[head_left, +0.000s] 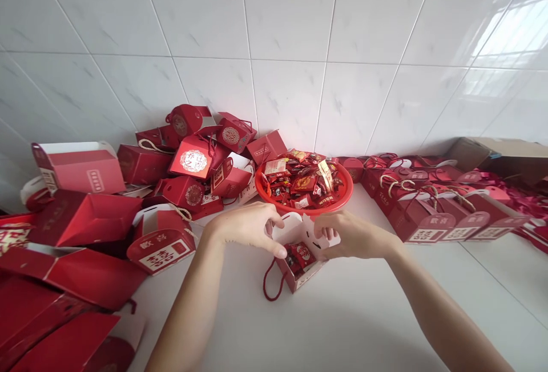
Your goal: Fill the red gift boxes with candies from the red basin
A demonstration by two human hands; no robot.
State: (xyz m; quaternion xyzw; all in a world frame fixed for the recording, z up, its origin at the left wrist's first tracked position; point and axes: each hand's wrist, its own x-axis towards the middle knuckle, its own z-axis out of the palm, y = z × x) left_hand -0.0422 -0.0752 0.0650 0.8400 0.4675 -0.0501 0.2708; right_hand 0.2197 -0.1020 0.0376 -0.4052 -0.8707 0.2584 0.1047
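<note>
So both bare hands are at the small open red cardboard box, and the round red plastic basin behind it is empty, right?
Not quite: the round red plastic basin is heaped with small shiny wrapped packets, as the head view shows. The bare left hand and right hand are indeed at the small open red cardboard box.

Glossy white wall tiles (291, 18) with faint grey streaks, thin straight grout lines (214, 58), a bright barred window reflection (514, 35) at upper right, pale smooth surface (342, 332) below, soft shadows, cool daylight.
</note>
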